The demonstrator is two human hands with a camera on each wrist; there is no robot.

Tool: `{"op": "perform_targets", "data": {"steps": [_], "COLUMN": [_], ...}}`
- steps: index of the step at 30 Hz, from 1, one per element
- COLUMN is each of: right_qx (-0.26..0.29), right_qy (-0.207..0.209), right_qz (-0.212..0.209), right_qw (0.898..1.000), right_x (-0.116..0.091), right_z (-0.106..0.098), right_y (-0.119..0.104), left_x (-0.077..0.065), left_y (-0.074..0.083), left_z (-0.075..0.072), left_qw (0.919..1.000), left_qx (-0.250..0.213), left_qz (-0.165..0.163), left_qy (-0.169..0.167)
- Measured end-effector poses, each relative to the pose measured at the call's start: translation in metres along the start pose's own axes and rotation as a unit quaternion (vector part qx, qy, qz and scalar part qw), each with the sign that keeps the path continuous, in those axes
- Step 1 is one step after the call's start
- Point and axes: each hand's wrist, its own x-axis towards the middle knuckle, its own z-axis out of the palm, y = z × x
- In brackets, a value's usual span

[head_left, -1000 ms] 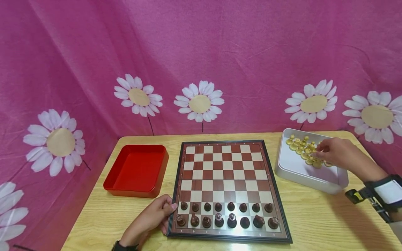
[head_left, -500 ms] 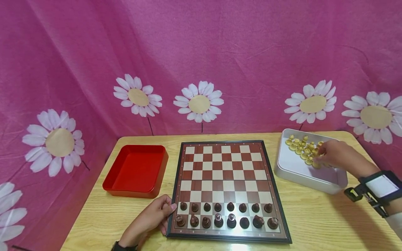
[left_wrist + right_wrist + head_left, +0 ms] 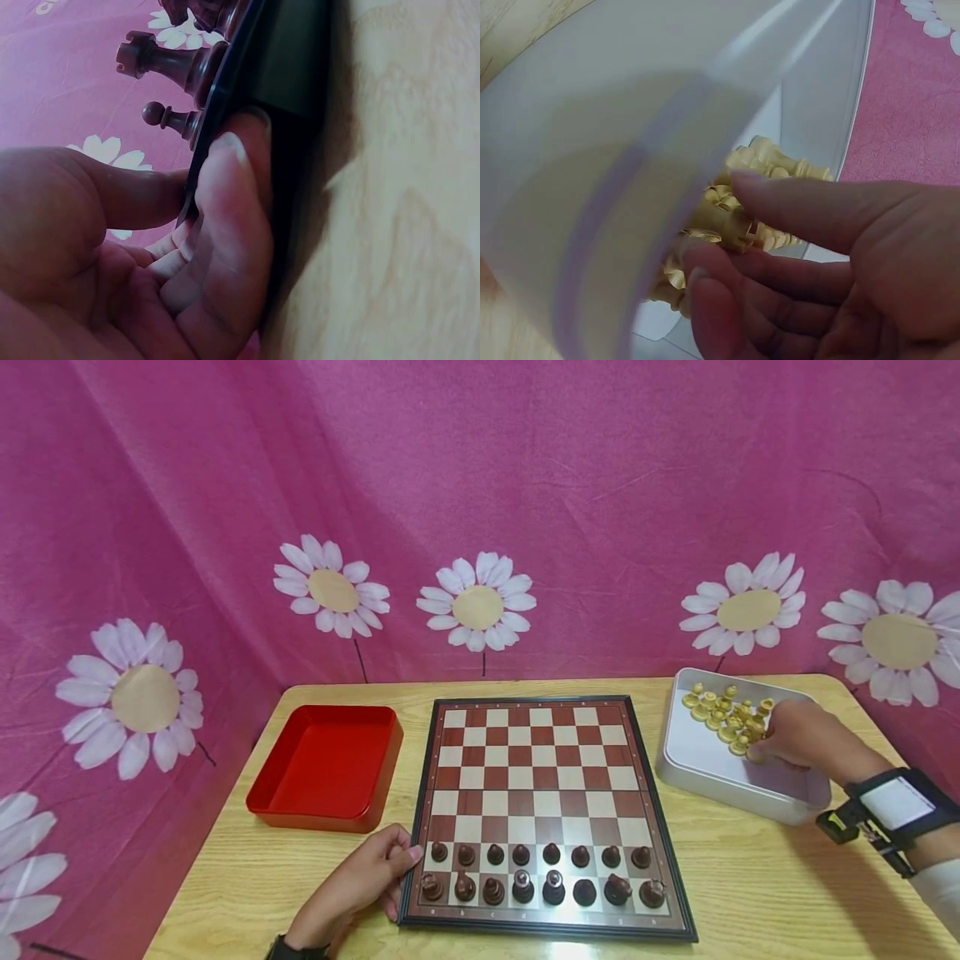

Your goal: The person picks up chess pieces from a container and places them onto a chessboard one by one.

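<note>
Yellow chessmen point(image 3: 735, 723), right grip point(image 3: 808, 740) curled, hold unclear

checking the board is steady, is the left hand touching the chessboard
Touching. The left wrist view shows the left hand gripping the chessboard, thumb against its rim and fingers curled beneath.

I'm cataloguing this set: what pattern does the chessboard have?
The chessboard has reddish-brown and cream checks, clearest in the head view.

Pink fabric backdrop point(image 3: 600, 485) with white daisies point(image 3: 477, 607) behind a pale wood-grain table point(image 3: 240, 877).
</note>
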Motion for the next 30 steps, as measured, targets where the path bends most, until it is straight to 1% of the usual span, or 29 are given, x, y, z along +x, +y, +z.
{"op": "perform_targets", "data": {"steps": [4, 7, 14, 16, 22, 27, 30], "right_qx": [-0.001, 0.001, 0.002, 0.004, -0.009, -0.023, -0.033], "right_qy": [0.015, 0.019, 0.006, 0.009, 0.032, 0.027, 0.037], "right_qz": [-0.010, -0.009, -0.001, -0.002, -0.010, 0.000, -0.004], "right_qw": [1.000, 1.000, 1.000, 1.000, 0.999, 0.999, 0.999], "right_x": [0.000, -0.001, -0.002, -0.003, -0.007, -0.013, -0.016], "right_z": [0.001, 0.002, 0.003, 0.005, 0.008, 0.010, 0.008], "right_y": [0.000, -0.001, -0.002, -0.001, -0.001, -0.001, -0.002], "left_x": [0.000, 0.000, 0.000, 0.000, 0.000, 0.001, 0.001], "left_y": [0.000, 0.000, -0.001, -0.001, -0.001, -0.001, -0.001], "left_z": [0.000, 0.000, 0.000, 0.000, 0.000, -0.001, -0.001], "left_qw": [1.0000, 1.0000, 1.0000, 1.0000, 1.0000, 1.0000, 1.0000], "left_qx": [0.000, 0.000, 0.003, 0.001, 0.000, -0.002, -0.002], "left_qz": [0.002, 0.005, -0.005, -0.003, 0.001, 0.005, 0.005], "left_qy": [0.000, 0.000, 0.006, 0.004, 0.000, -0.004, -0.004]}}
